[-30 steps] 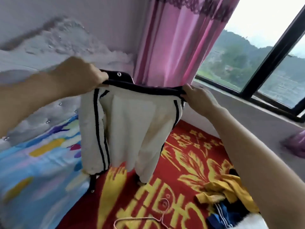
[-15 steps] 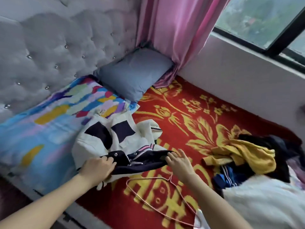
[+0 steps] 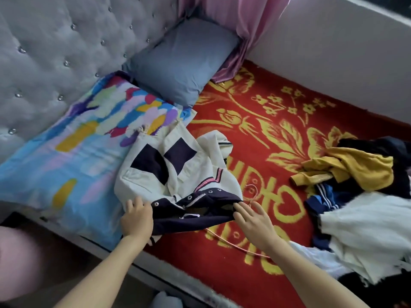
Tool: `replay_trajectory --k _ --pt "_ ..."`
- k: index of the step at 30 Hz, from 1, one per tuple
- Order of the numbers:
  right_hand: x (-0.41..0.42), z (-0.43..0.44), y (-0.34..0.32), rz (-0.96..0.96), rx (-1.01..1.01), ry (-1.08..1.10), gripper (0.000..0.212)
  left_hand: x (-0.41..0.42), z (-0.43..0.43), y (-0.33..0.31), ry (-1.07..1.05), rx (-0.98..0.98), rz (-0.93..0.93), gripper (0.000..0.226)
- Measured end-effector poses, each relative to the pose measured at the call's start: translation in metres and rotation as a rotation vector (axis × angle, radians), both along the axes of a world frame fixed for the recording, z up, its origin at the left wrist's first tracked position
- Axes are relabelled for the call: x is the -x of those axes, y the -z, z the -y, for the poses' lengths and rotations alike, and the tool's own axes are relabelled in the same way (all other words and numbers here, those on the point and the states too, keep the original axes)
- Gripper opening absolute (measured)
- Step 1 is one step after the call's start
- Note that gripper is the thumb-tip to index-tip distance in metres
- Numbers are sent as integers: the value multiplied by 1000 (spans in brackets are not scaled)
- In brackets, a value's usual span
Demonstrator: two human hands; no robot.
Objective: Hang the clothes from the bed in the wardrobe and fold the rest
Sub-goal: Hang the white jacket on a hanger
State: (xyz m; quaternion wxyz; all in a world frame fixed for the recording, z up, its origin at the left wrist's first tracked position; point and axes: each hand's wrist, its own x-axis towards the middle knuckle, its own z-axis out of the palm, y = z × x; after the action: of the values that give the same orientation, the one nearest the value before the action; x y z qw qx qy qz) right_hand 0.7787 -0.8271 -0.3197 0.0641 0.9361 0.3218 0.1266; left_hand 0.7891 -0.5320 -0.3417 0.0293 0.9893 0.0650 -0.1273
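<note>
- 1 s ago: cream jacket (image 3: 178, 165) held up in the air by its dark band, 1 hand at each end.
- Now: jacket lies crumpled on the bed, partly on the patterned pillow (image 3: 77, 141), partly on the red blanket (image 3: 255, 152).
- Since 0.5 s ago: right hand (image 3: 253, 221) has uncurled, with fingertips on the band's right end. Left hand (image 3: 136, 217) lies flatter at the left end; grip unclear.
- The band now covers more of the pink hanger (image 3: 233, 243).

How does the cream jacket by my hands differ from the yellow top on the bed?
The cream jacket has navy patches; the yellow top is plain. The jacket lies laid out, left hand and right hand on it; the top sits crumpled, untouched. Both lie on the bed.
</note>
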Motion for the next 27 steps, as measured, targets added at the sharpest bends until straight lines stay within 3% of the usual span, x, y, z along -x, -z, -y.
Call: replay_trajectory --k 3,6,11,18,20,23,27 --pt "5 -4 8 -30 -43 25 28 -1 -5 -3 -64 -25 -96 19" --pt "5 -1 15 -55 -84 95 24 7 -5 -2 11 15 92 18" --pt "27 13 42 -203 -92 98 23 19 2 11 -318 261 18 11" --pt "62 52 81 -358 -38 45 29 47 37 11 -388 357 109 18" --pt "65 70 86 -395 -34 130 22 55 49 14 -373 304 86 22" --pt "63 97 101 -528 -44 402 45 68 66 22 -406 274 32 25" --pt "50 135 132 -662 -90 710 35 70 83 36 -702 431 6 16"
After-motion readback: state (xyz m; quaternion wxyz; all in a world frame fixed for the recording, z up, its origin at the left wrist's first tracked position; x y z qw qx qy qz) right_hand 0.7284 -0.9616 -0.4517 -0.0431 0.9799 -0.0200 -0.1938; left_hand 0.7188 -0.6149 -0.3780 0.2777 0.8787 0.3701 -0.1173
